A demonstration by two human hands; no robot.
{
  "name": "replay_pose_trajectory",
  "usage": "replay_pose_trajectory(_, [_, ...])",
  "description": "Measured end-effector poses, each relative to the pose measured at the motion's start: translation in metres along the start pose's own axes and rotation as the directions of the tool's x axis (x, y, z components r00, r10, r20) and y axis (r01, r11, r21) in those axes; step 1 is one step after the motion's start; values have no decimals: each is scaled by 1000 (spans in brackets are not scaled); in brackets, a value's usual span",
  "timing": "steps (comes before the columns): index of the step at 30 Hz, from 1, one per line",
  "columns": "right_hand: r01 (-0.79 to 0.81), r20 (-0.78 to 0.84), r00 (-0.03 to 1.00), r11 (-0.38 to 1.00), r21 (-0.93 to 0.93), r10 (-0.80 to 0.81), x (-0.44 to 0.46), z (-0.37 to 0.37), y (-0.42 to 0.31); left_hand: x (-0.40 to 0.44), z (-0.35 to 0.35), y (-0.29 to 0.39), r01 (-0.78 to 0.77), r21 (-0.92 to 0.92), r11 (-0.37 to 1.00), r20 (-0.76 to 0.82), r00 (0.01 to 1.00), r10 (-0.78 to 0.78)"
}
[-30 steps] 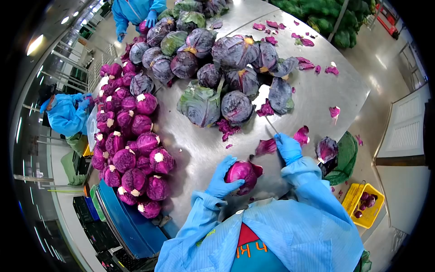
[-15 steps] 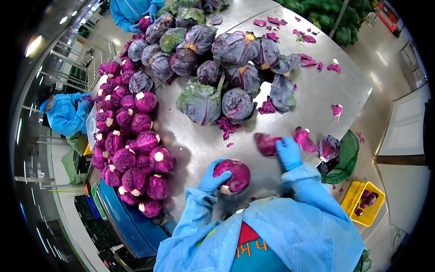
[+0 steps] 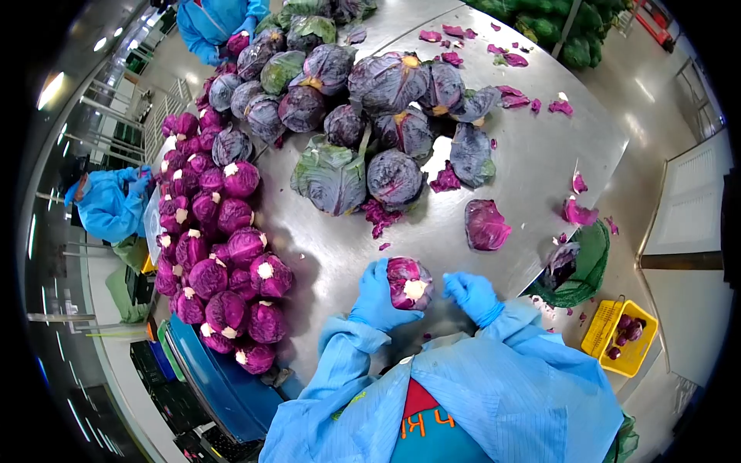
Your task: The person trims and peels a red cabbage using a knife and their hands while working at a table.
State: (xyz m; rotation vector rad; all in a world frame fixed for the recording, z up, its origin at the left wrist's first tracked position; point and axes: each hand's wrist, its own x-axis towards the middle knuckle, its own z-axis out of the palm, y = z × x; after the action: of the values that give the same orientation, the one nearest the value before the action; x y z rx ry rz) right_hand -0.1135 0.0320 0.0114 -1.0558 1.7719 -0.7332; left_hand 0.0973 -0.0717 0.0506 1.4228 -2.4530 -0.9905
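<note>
My left hand point(image 3: 378, 299) is wrapped around a peeled purple cabbage point(image 3: 407, 284) near the front of the steel table point(image 3: 540, 166). The white cut stem of that cabbage faces up toward me. Just to its right is my right hand point(image 3: 472, 298), fingers bent loosely and apart, with nothing visible in them. A loose purple cabbage leaf point(image 3: 487, 225) lies on the metal beyond my right hand. Both hands wear blue gloves.
Trimmed purple cabbages point(image 3: 208, 276) are piled on the left. Unpeeled cabbages point(image 3: 394, 179) cover the table's far middle. A green net bag point(image 3: 590, 262) hangs at the right edge, above a yellow crate point(image 3: 641, 356). Two co-workers in blue point(image 3: 114, 204) stand at left and far left.
My right hand has let go of the purple leaf and come back beside the cabbage. The cabbage has turned stem-up. Leaf scraps at the right have shifted toward the table edge and net bag.
</note>
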Motion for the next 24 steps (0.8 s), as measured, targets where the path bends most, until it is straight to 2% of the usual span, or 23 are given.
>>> replay_pose_trajectory(1, [6, 52, 999, 1000, 20, -8, -4, 4, -7, 1, -6, -4, -19, -18, 1000, 65, 998, 20])
replay_pose_trajectory(4, [43, 148, 988, 999, -22, -39, -9, 8, -18, -7, -23, 20, 364, -52, 930, 186, 919, -349])
replay_pose_trajectory(5, [71, 155, 986, 997, -40, -64, -9, 8, -22, -15, 2, -2, 228, 29, 973, -5, 974, -228])
replay_pose_trajectory(8, [140, 155, 981, 974, -177, -113, -5, 17, -15, -15, 26, 2, 124, -205, 971, -152, 976, -157])
replay_pose_trajectory(9, [164, 153, 980, 958, -237, -130, 0, 19, -14, -13, 32, 1, 54, -9, 998, -224, 973, -55])
replay_pose_trajectory(12, [223, 193, 966, 931, -288, -172, 13, 10, -10, -11, 38, 3, 131, -34, 991, -201, 970, -135])
replay_pose_trajectory(15, [272, 275, 939, 935, -227, -206, 29, 6, 2, -4, 29, 9, 146, -64, 987, -158, 975, -154])
replay_pose_trajectory(18, [408, 316, 888, 889, -207, -333, 43, 2, 5, -3, 29, 11, 125, -96, 987, -186, 972, -141])
replay_pose_trajectory(21, [402, 371, 887, 855, -326, -275, 54, -4, -1, -3, 31, 24, 186, 4, 982, -189, 965, -182])
replay_pose_trajectory(24, [322, 241, 941, 846, -425, -237, 48, -3, -12, -2, 41, 35, 254, 0, 967, -265, 933, -245])
